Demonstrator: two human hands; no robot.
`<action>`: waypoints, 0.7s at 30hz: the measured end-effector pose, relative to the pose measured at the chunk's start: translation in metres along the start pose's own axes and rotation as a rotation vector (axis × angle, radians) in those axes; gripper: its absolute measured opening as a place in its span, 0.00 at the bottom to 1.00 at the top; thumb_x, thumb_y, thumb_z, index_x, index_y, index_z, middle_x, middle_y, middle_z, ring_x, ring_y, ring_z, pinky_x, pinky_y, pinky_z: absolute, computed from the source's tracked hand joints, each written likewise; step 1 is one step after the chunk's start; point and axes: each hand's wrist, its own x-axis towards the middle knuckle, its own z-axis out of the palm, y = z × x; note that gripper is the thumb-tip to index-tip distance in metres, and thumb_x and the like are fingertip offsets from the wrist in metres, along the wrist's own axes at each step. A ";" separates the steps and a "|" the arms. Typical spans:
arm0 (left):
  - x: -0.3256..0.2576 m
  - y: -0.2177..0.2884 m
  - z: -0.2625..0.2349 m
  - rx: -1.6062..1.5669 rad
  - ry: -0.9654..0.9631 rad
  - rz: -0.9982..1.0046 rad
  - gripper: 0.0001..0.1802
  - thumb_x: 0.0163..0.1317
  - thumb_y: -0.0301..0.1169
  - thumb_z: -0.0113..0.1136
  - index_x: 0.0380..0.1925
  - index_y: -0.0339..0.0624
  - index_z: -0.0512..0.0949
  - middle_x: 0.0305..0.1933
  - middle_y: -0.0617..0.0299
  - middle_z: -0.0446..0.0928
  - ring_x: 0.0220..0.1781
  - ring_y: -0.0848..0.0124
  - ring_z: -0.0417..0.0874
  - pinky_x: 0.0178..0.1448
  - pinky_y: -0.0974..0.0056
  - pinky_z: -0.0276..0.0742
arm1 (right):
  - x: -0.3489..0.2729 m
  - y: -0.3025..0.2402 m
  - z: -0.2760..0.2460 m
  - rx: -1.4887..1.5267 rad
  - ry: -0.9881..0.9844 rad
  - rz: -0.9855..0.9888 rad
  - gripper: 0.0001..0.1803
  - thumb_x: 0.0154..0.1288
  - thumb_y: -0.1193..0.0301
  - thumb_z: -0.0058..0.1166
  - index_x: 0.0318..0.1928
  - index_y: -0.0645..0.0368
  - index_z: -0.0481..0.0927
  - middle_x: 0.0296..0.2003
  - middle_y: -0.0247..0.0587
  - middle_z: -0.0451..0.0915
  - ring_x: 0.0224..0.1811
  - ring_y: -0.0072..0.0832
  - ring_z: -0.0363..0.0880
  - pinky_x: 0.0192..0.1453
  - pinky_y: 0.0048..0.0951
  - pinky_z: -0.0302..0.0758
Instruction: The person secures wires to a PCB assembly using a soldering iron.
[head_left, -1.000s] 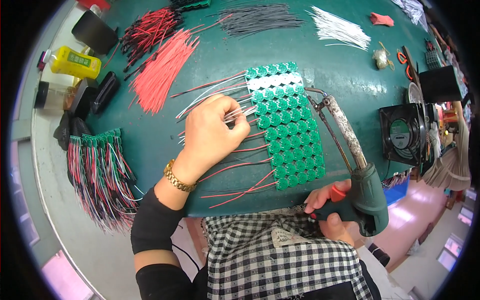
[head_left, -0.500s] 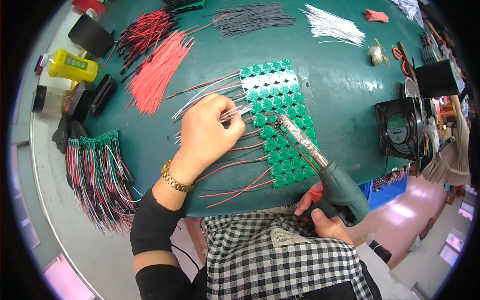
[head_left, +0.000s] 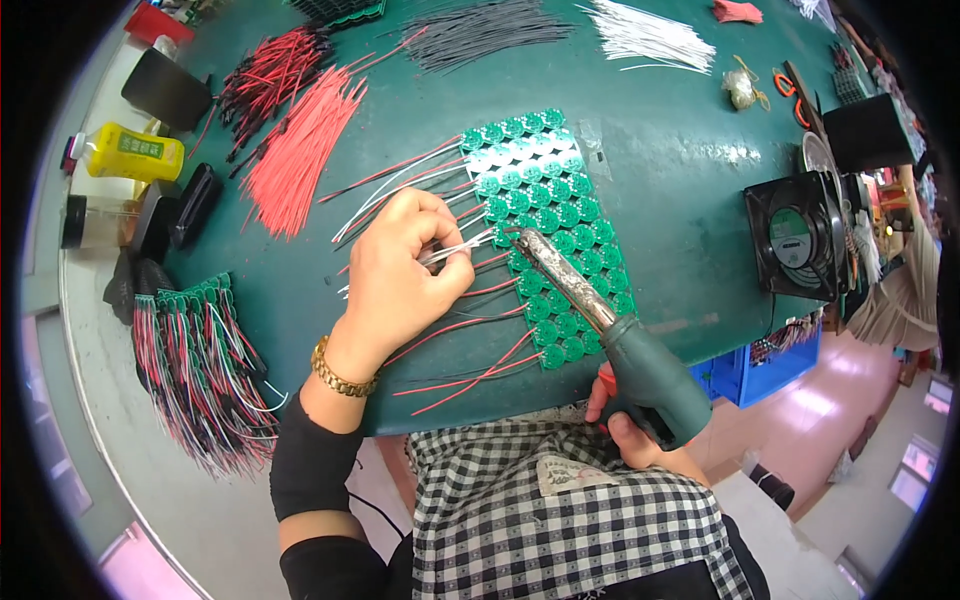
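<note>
A panel of round green circuit boards (head_left: 565, 215) lies on the green table, with red, black and white wires sticking out from its left edge. My left hand (head_left: 405, 275) pinches several white wires (head_left: 478, 241), their ends at a board on the panel's left edge. My right hand (head_left: 640, 440) is wrapped round the handle of a soldering gun (head_left: 655, 385), a dark green tool with a red trigger. Its long metal barrel (head_left: 565, 277) slants over the panel, and the tip is close to the white wire ends. Whether the tip touches the board I cannot tell.
Bundles of red wires (head_left: 305, 155), black wires (head_left: 490, 35) and white wires (head_left: 650, 38) lie along the far side. Finished-looking wired boards (head_left: 205, 370) hang at the table's left edge. A black fan (head_left: 795, 238) stands at right, near orange scissors (head_left: 788, 88). A yellow bottle (head_left: 130, 152) is far left.
The soldering gun has moved left, bringing its tip in closer to the wire ends. My left hand keeps its pinch on the white wires and sits slightly lower. The whole view has shifted a little.
</note>
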 end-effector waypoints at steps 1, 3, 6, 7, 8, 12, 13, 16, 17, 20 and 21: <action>0.001 0.000 -0.001 0.004 -0.018 -0.012 0.04 0.44 0.23 0.62 0.21 0.36 0.75 0.33 0.61 0.75 0.29 0.72 0.74 0.33 0.69 0.70 | -0.001 0.001 0.000 -0.002 -0.001 0.002 0.31 0.59 0.54 0.58 0.58 0.58 0.67 0.33 0.39 0.73 0.28 0.26 0.74 0.26 0.26 0.69; 0.001 0.001 0.000 -0.002 -0.016 -0.010 0.04 0.44 0.22 0.61 0.21 0.36 0.75 0.33 0.61 0.75 0.29 0.72 0.74 0.32 0.69 0.70 | -0.003 0.001 -0.001 -0.026 0.016 0.053 0.30 0.59 0.55 0.59 0.57 0.58 0.68 0.34 0.37 0.73 0.27 0.26 0.74 0.26 0.24 0.69; 0.001 -0.002 0.002 0.004 0.015 0.014 0.04 0.43 0.24 0.61 0.20 0.38 0.75 0.32 0.63 0.75 0.25 0.73 0.73 0.30 0.69 0.69 | -0.002 -0.004 -0.002 -0.023 0.010 0.119 0.30 0.58 0.55 0.59 0.55 0.59 0.69 0.34 0.37 0.73 0.27 0.25 0.74 0.26 0.23 0.69; 0.000 -0.004 0.004 0.012 0.043 0.036 0.05 0.41 0.25 0.62 0.19 0.40 0.75 0.31 0.66 0.76 0.21 0.74 0.72 0.27 0.68 0.69 | -0.002 -0.004 0.000 -0.024 0.008 0.121 0.30 0.58 0.55 0.59 0.55 0.59 0.69 0.34 0.37 0.73 0.27 0.25 0.74 0.26 0.23 0.69; 0.000 -0.004 0.004 0.011 0.044 0.033 0.05 0.41 0.25 0.62 0.19 0.40 0.75 0.31 0.66 0.76 0.21 0.74 0.72 0.27 0.68 0.69 | -0.001 -0.005 0.003 -0.020 0.047 0.119 0.29 0.57 0.54 0.59 0.53 0.60 0.69 0.33 0.37 0.73 0.27 0.25 0.74 0.26 0.23 0.69; 0.000 -0.004 0.003 0.011 0.041 0.027 0.05 0.41 0.25 0.62 0.19 0.40 0.75 0.31 0.66 0.75 0.21 0.74 0.72 0.27 0.68 0.69 | 0.002 -0.013 0.001 -0.044 0.019 0.222 0.29 0.57 0.51 0.59 0.48 0.60 0.70 0.31 0.39 0.72 0.28 0.24 0.74 0.27 0.23 0.70; 0.000 -0.004 0.003 0.011 0.033 0.020 0.05 0.41 0.25 0.62 0.19 0.40 0.75 0.31 0.66 0.75 0.21 0.74 0.72 0.27 0.68 0.69 | 0.001 -0.012 0.002 -0.043 0.016 0.223 0.29 0.57 0.51 0.59 0.48 0.60 0.70 0.31 0.39 0.72 0.28 0.24 0.74 0.27 0.23 0.70; 0.001 -0.004 0.004 0.011 0.027 0.031 0.05 0.41 0.25 0.62 0.20 0.41 0.75 0.31 0.67 0.75 0.21 0.73 0.72 0.27 0.68 0.69 | -0.001 -0.011 0.006 -0.046 0.072 0.232 0.30 0.56 0.48 0.59 0.46 0.60 0.69 0.30 0.39 0.73 0.28 0.23 0.74 0.27 0.23 0.70; 0.001 -0.004 0.003 0.009 0.029 0.031 0.05 0.41 0.25 0.62 0.20 0.41 0.75 0.31 0.67 0.75 0.21 0.73 0.72 0.27 0.68 0.69 | -0.002 -0.011 0.005 -0.057 0.084 0.242 0.32 0.56 0.47 0.60 0.48 0.60 0.69 0.30 0.40 0.74 0.28 0.24 0.74 0.28 0.24 0.71; 0.001 -0.004 0.003 0.019 0.031 0.041 0.05 0.41 0.25 0.62 0.20 0.41 0.75 0.31 0.67 0.75 0.21 0.73 0.72 0.27 0.67 0.69 | 0.002 -0.020 0.004 -0.032 0.078 0.214 0.25 0.57 0.55 0.58 0.47 0.60 0.72 0.30 0.39 0.76 0.30 0.26 0.76 0.33 0.27 0.73; 0.000 -0.003 0.002 0.019 0.022 0.020 0.05 0.42 0.25 0.62 0.20 0.40 0.75 0.31 0.67 0.75 0.21 0.74 0.71 0.27 0.67 0.69 | 0.004 -0.025 0.003 0.005 0.062 0.176 0.17 0.59 0.63 0.57 0.45 0.59 0.75 0.30 0.37 0.77 0.31 0.26 0.77 0.39 0.30 0.75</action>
